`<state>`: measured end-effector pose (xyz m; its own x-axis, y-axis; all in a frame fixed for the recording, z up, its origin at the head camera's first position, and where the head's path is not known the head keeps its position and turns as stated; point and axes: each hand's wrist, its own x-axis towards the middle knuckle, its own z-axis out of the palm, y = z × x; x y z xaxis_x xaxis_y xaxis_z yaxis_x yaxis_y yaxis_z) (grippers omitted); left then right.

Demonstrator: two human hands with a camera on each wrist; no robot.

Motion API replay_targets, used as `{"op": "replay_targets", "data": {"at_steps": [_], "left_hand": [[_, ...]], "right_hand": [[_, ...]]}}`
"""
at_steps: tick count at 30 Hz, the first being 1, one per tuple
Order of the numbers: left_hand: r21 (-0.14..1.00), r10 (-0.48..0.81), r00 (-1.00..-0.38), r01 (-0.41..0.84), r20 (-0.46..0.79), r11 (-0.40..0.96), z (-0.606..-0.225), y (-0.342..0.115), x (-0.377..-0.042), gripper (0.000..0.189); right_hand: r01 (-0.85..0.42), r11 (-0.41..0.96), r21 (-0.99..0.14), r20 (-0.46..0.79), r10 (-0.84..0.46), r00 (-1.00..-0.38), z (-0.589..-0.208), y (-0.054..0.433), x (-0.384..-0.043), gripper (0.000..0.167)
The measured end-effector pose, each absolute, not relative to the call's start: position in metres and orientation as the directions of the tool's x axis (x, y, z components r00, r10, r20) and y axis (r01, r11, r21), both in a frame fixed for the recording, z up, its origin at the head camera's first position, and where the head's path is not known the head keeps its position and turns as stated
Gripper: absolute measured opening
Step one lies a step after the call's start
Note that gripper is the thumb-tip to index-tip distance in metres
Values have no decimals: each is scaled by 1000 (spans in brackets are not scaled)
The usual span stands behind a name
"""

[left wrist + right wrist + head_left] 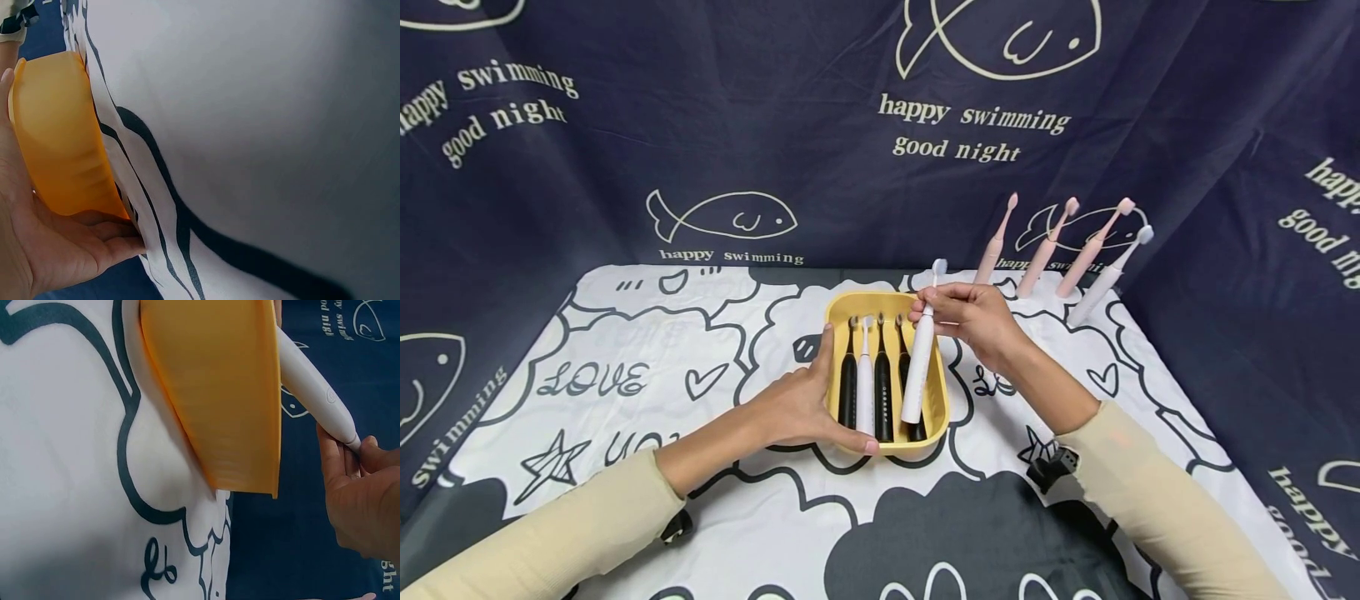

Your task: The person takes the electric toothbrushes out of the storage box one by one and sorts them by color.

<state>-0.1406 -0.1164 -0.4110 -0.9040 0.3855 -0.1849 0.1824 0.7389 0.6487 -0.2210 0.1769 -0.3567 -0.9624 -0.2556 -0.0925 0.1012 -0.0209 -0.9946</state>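
A white electric toothbrush [917,367] hangs tilted over the right side of a yellow tray [942,417]. My right hand [973,321] pinches it near its neck, head up; the right wrist view shows thumb and fingertips round that thin part. Inside the tray lie a black electric toothbrush [847,392], a white toothbrush [865,387], another black toothbrush [883,396] and a third black toothbrush [904,358], partly hidden behind the held one. My left hand [797,408] grips the tray's near left corner, thumb on the near rim and fingers along the left wall [62,137].
Standing upright at the back right are a pink toothbrush [992,250], a second pink toothbrush [1039,262], a third pink toothbrush [1086,262] and a white toothbrush [1097,292]. A printed cloth [647,350] covers the table; dark fish-patterned curtains [775,100] surround it.
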Motion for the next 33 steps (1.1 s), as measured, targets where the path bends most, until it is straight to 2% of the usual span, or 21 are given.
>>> {"op": "replay_targets", "data": {"at_steps": [4,9,14,24,33], "left_hand": [[649,387,-904,186,-182,738,-411,-117,-141,185],[649,390,-903,188,-181,737,-411,-117,-141,185],[643,385,-904,183,-188,743,-412,-117,-141,185],[643,385,-903,183,-189,743,-411,-118,-141,186],[639,390,-902,191,-185,745,-411,-118,-141,186]], "right_hand": [[102,-38,-994,-89,-253,-963,-352,183,-222,33],[107,-65,-992,-88,-242,-966,-346,190,-224,17],[96,-88,-992,-71,-247,-966,-340,197,-225,21],[97,-96,-991,-76,-209,-975,-330,215,-225,17],[85,-171,-982,-53,-185,-981,-319,235,-224,12]]}}
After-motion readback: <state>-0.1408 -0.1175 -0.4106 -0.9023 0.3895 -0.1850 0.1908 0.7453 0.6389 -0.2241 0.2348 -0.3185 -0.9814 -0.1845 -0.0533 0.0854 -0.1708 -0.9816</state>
